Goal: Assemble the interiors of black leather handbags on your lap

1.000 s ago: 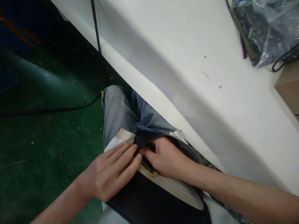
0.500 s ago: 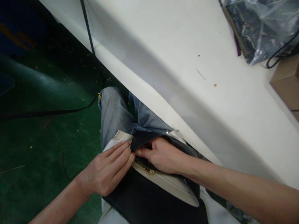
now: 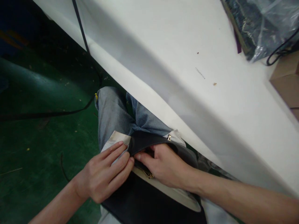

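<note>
A black leather-like bag [image 3: 151, 199] with a cream strip along its opening and small gold-coloured zip pulls [image 3: 149, 175] lies across my lap. My left hand [image 3: 106, 174] is closed at the left corner of the opening, its fingers together over the bag's edge and a piece of pale cloth [image 3: 120, 137]. My right hand [image 3: 167, 165] reaches into the opening, its thumb bent toward that same corner and close to the left fingertips. The black flap covers the other right fingers. A gold-coloured metal fitting [image 3: 169, 137] shows at the bag's far edge.
A white-covered table [image 3: 187, 102] slants past my jeans-clad knees [image 3: 113, 115]. On it are a clear plastic bag [image 3: 268, 28] with dark contents, a black cord [image 3: 272, 59] and a cardboard box [image 3: 286, 84]. A black strap [image 3: 80, 28] hangs at the left over the green floor [image 3: 46, 146].
My right hand has turned slightly and shifted a little lower at the opening. The far flap has spread flatter, and its metal fitting shows more. My left hand keeps its hold, moved slightly left.
</note>
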